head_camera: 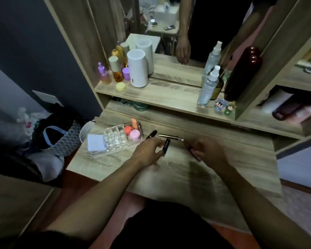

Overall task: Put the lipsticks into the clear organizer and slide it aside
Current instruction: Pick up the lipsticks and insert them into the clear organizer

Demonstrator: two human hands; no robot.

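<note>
Both hands [147,151] on lipsticks [166,147]

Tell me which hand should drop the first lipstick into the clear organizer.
Left. The left hand already pinches a black lipstick and sits right beside the clear organizer; the right hand is farther away.

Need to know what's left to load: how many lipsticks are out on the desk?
4: a black one beside the organizer, a silver one lying behind the hands, one in each hand. Others may be hidden.
</note>
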